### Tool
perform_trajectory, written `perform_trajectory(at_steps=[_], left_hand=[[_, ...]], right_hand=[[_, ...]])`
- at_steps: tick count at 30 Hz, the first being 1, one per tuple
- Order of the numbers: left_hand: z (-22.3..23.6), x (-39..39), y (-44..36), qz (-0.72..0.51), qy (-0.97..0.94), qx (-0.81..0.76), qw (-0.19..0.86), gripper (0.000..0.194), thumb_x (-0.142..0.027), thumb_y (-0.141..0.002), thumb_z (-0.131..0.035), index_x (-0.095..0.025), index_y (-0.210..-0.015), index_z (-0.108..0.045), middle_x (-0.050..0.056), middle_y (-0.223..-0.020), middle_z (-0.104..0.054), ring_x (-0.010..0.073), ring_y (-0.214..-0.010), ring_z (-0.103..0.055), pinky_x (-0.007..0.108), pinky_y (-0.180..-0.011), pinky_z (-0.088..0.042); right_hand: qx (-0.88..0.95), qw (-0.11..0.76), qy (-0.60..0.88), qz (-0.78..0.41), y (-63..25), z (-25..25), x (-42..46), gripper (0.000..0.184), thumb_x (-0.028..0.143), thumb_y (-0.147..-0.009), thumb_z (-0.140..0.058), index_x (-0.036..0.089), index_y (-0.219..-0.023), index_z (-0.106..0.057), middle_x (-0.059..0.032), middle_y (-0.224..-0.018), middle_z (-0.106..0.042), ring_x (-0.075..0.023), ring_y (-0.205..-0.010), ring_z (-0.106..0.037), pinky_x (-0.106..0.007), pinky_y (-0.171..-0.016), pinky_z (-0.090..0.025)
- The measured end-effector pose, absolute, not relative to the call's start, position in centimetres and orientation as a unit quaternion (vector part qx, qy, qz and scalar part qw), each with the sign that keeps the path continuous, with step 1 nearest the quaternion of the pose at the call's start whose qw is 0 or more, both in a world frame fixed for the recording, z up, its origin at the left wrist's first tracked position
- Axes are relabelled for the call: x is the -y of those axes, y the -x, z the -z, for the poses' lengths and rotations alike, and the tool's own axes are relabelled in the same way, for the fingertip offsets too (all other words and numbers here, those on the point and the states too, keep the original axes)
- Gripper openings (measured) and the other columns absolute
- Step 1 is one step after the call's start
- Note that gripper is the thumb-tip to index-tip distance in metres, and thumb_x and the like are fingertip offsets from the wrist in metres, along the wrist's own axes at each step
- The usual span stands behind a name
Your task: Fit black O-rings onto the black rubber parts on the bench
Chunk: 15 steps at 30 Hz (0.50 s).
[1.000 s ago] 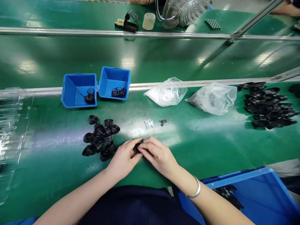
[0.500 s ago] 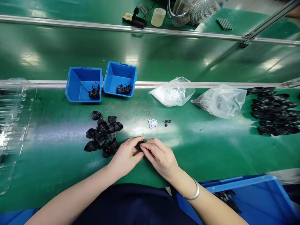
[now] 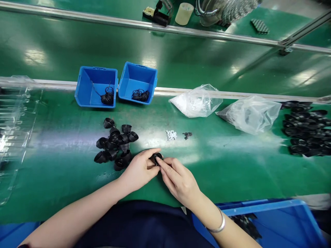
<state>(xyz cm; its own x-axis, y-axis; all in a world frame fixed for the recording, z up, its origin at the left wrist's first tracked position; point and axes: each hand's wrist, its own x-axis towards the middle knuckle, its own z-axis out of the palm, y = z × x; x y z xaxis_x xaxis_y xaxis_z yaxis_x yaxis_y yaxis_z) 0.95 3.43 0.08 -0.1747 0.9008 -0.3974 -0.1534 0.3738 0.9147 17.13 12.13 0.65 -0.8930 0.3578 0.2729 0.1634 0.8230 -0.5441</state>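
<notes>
My left hand (image 3: 143, 168) curls its thumb and fingers around a small black plastic cup (image 3: 154, 157), its round opening turned up toward me. The fingertips of my right hand (image 3: 179, 179) are at the near right rim of the cup, the index fingertip over the opening and the thumb below it. Whether a small piece lies under that fingertip is hidden. Just left of my left hand lies a heap of similar black cups (image 3: 113, 143). Beyond my right hand are small white pieces (image 3: 171, 135) and small black pieces (image 3: 187, 135) in two little piles.
Two blue bins (image 3: 96, 74) with black coiled rings stand along the rail. Right of them lie a clear bag of white pieces (image 3: 195, 101) and another clear bag (image 3: 249, 115). More black parts (image 3: 307, 129) are stacked far right; clear plastic trays (image 3: 15, 137) far left; a blue crate (image 3: 287, 224) lower right.
The right fingers have shifted slightly down and right on the cup, so more of its opening shows. The whole view has tilted a little; the left hand keeps its hold.
</notes>
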Motion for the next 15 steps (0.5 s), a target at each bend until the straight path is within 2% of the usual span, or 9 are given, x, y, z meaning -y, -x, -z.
perform_trajectory(at_steps=[4, 9, 12, 15], left_hand=[[0.15, -3.28, -0.98, -0.471, -0.324, -0.608, 0.551, 0.056, -0.011, -0.081, -0.060, -0.019, -0.136, -0.055, 0.001, -0.078, -0.073, 0.0183, -0.075, -0.071, 0.031, -0.073, -0.058], [0.02, -3.29, -0.91, -0.463, -0.331, -0.628, 0.531, 0.057, -0.008, -0.079, -0.060, -0.020, -0.134, -0.058, -0.002, -0.073, -0.071, 0.0154, -0.067, -0.069, 0.029, -0.072, -0.058], [-0.03, -3.42, -0.91, -0.473, -0.324, -0.624, 0.531, 0.057, -0.007, -0.078, -0.060, -0.021, -0.133, -0.058, 0.000, -0.081, -0.073, 0.0168, -0.075, -0.071, 0.029, -0.075, -0.059], [0.01, -3.53, -0.97, -0.480, -0.308, -0.609, 0.551, 0.058, -0.009, -0.079, -0.061, -0.019, -0.135, -0.056, 0.002, -0.085, -0.074, 0.0202, -0.084, -0.073, 0.031, -0.080, -0.059]], right_hand=[[0.938, 0.183, 0.136, -0.262, -16.92, -0.39, -12.24, 0.059, 0.006, -0.094, -0.049, 0.018, -0.151, -0.038, -0.0139, -0.107, -0.058, -0.0231, -0.098, -0.062, -0.036, -0.077, -0.060], [0.962, 0.161, 0.108, -0.194, -16.75, -0.73, -12.39, 0.062, 0.007, -0.094, -0.049, 0.014, -0.153, -0.032, -0.0146, -0.104, -0.064, -0.0253, -0.093, -0.064, -0.040, -0.076, -0.060], [0.969, 0.140, 0.099, -0.176, -16.92, -0.75, -12.30, 0.063, 0.009, -0.094, -0.048, 0.014, -0.155, -0.029, -0.0150, -0.104, -0.065, -0.0259, -0.090, -0.064, -0.041, -0.075, -0.059], [0.962, 0.160, 0.110, -0.193, -17.33, -0.39, -12.11, 0.068, 0.009, -0.094, -0.048, 0.017, -0.157, -0.025, -0.0155, -0.107, -0.064, -0.0258, -0.093, -0.063, -0.040, -0.075, -0.059]])
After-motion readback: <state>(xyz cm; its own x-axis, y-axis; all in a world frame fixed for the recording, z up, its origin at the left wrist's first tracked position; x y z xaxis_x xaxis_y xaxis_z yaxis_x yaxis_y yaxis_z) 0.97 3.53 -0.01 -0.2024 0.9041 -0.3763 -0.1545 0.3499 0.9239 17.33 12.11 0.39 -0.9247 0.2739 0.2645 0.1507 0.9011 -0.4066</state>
